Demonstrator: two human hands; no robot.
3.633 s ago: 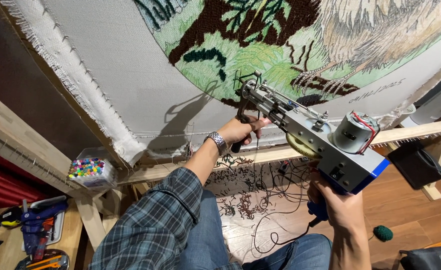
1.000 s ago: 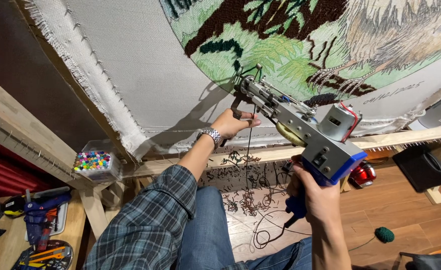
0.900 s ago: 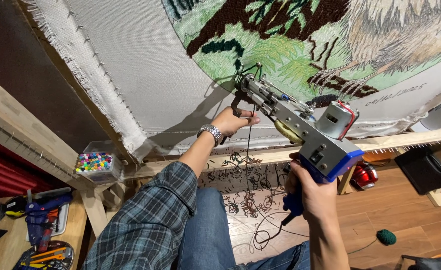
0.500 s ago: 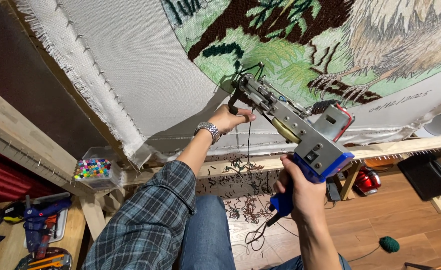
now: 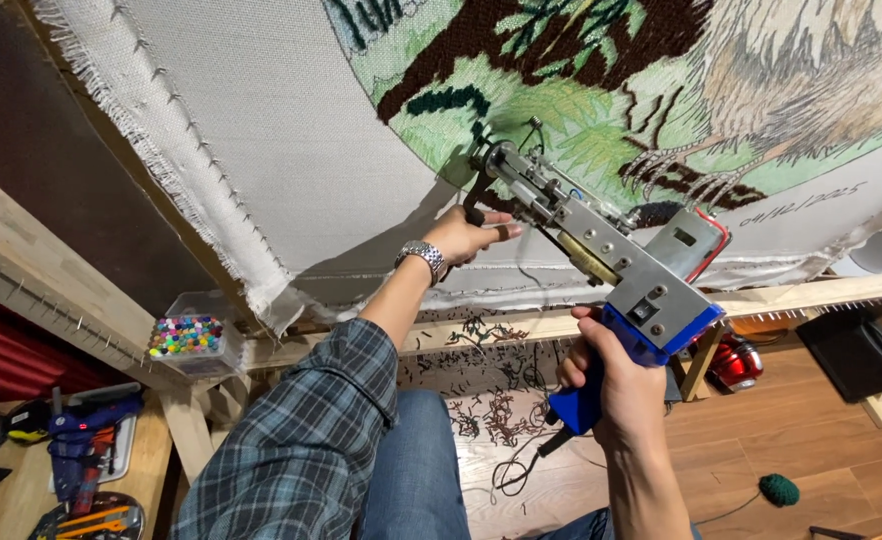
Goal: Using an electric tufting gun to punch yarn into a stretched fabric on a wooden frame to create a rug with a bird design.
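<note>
Metal tool: a grey metal tufting gun with a blue plastic grip is held up in both hands, its needle end pressed against the cloth and its blue grip end pointing back toward the person.
Right hand: the right hand is wrapped tight around the blue pistol grip at the gun's rear, fingers closed on it.
Left hand: the left hand is closed around the black front handle near the gun's nose, just below the cloth; a silver metal wristwatch sits on that wrist, and the arm wears a blue-grey plaid shirt sleeve.
Cloth: a white woven backing cloth with a frayed edge is stretched on a pale wooden frame with rows of small nails; the gun's tip meets it at the lower edge of the tufted part.
Tufted picture: a green, brown and cream yarn design fills the upper right of the cloth, with leaf shapes and a feathered form.
Floor: short dark yarn scraps lie scattered on the brown wooden plank floor under the frame, beside a thin black cord; a dark green ball of yarn lies well apart to the right.
Left side: a clear plastic box of many-coloured round pieces stands by the frame's corner, and a blue glue gun rests lower left.
Right side: a shiny red rounded object sits under the frame rail, near a flat black case.
</note>
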